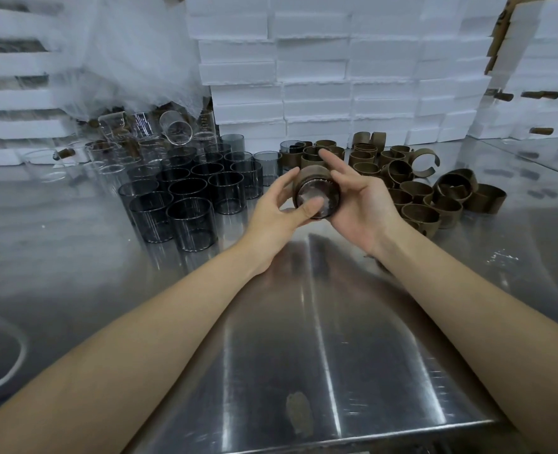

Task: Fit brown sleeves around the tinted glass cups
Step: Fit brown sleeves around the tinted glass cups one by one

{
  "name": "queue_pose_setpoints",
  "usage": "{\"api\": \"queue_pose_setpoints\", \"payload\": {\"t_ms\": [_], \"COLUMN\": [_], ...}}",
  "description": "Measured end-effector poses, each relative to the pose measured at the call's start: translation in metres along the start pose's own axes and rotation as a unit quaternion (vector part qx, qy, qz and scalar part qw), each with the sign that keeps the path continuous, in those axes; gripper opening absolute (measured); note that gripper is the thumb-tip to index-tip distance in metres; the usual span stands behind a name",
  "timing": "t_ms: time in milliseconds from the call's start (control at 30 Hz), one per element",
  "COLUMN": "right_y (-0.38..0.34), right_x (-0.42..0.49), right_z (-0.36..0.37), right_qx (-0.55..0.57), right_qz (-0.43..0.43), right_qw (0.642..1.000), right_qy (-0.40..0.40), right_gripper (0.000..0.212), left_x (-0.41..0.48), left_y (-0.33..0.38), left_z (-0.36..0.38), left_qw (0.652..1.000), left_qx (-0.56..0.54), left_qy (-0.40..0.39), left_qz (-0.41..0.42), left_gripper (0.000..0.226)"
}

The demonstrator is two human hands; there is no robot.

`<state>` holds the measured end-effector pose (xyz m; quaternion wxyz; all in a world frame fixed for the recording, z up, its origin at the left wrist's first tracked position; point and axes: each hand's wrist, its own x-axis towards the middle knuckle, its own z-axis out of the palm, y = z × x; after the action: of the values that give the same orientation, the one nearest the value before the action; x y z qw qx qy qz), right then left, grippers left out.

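While both hands hold it above the table [303, 322], one cup [316, 196] lies on its side in mid-air, one round end facing the camera. A sleeve [308, 174] wraps its far part; how far on it sits, cannot tell.

Left hand [279, 209]: thumb pressed on the cup's near end, fingers curled over the upper left side, gripping. Right hand [361, 204]: palm against the cup's right side, thumb over the top, index finger straight and pointing up-left. Its other fingers are hidden behind the cup.

Tinted cups [186, 194] stand upright in a tight cluster on the table left of the hands, touching each other. Clear glasses [123, 149] stand behind them, one tipped on its side on top.

Loose sleeves [418, 191] lie piled right of the hands, some upright, some tilted, one an open C shape. A few sleeved cups [292, 152] stand at the back between the two groups.

White foam boxes [336, 77] are stacked along the back. Plastic sheeting [123, 60] hangs over the clear glasses at upper left.
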<state>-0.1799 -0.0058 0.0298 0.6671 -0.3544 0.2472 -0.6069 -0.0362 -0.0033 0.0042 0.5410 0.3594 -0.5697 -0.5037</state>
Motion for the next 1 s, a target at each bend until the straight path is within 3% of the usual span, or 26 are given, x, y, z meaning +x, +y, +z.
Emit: {"api": "queue_pose_setpoints", "payload": {"t_ms": [100, 267, 600, 667, 733, 833, 1000], "right_y": [0.001, 0.007, 0.012, 0.016, 0.02, 0.024, 0.024], "right_x": [-0.003, -0.007, -0.004, -0.005, -0.008, -0.006, -0.002], "right_z": [0.002, 0.007, 0.003, 0.001, 0.001, -0.002, -0.008], "right_qx": [0.024, -0.039, -0.152, -0.278, -0.408, -0.51, -0.663], "right_qz": [0.007, 0.03, 0.017, -0.024, -0.084, -0.121, -0.178], "right_qw": [1.0, 0.999, 0.988, 0.96, 0.909, 0.852, 0.727], "right_qy": [0.012, 0.023, 0.033, 0.007, -0.021, -0.018, 0.016], "right_gripper": [0.051, 0.071, 0.086, 0.083, 0.077, 0.064, 0.052], "left_x": [0.0, 0.001, 0.0, 0.0, 0.001, 0.001, 0.0], "left_y": [-0.001, -0.001, 0.0, 0.0, -0.002, -0.002, -0.003], "left_z": [0.0, -0.006, -0.007, -0.007, -0.008, -0.01, -0.005], "left_qw": [0.998, 0.994, 0.996, 0.996, 0.995, 0.99, 0.94], "left_qx": [0.045, 0.064, 0.043, 0.043, 0.062, 0.122, 0.334], "left_qy": [0.019, 0.039, 0.042, 0.041, 0.04, 0.036, 0.022], "left_qz": [0.051, 0.079, 0.066, 0.06, 0.06, 0.062, 0.066], "left_gripper": [0.072, 0.073, 0.07, 0.071, 0.072, 0.074, 0.077]}}
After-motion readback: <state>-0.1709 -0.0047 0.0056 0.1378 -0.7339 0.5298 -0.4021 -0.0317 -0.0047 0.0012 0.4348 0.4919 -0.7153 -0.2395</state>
